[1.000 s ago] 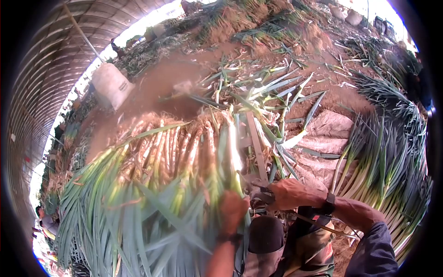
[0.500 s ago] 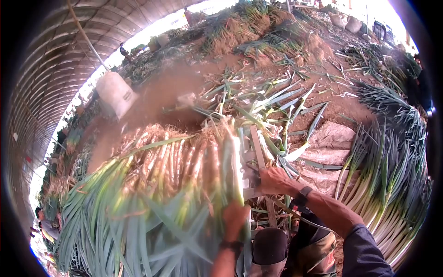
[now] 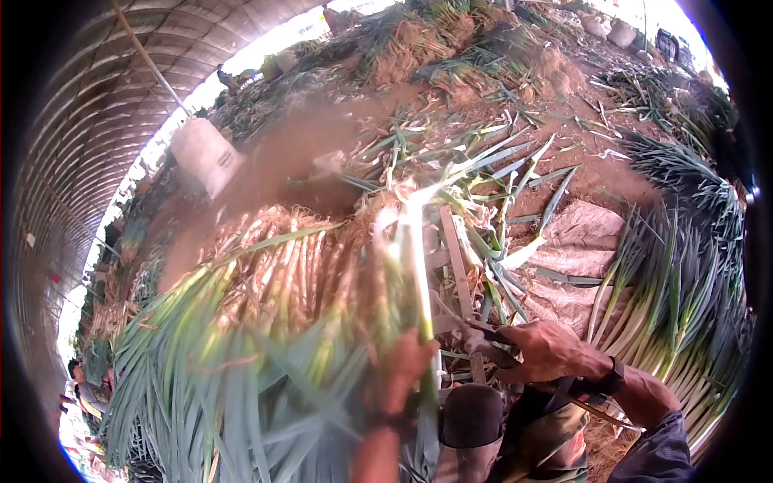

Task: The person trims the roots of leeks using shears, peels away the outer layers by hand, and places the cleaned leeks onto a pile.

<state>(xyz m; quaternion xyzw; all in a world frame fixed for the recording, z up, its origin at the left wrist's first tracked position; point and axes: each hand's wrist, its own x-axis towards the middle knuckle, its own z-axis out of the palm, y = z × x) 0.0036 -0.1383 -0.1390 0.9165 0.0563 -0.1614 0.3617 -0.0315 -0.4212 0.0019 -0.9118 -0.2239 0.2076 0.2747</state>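
Note:
My left hand (image 3: 400,366) is closed around the green part of one leek (image 3: 416,266). The leek stands nearly upright, its pale shaft and rooty end pointing away from me. To the right, my right hand (image 3: 551,350) grips a small dark blade-like tool (image 3: 483,334). The tool's tip points left toward the leek's lower shaft, and I cannot tell whether it touches. A large heap of leeks (image 3: 266,322) lies under and left of my left hand, roots away from me. Much of this area is blurred.
A second row of leeks (image 3: 676,298) lies at the right. Grey sacking (image 3: 580,233) and a wooden slat (image 3: 455,258) sit between the piles, with cut leaves strewn on brown soil beyond. A white sack (image 3: 205,153) stands at the back left. My knee (image 3: 471,419) is below.
My right hand reached forward to the leek's shaft, then drew back down and to the right with the tool. The leek in my left hand now stands more upright.

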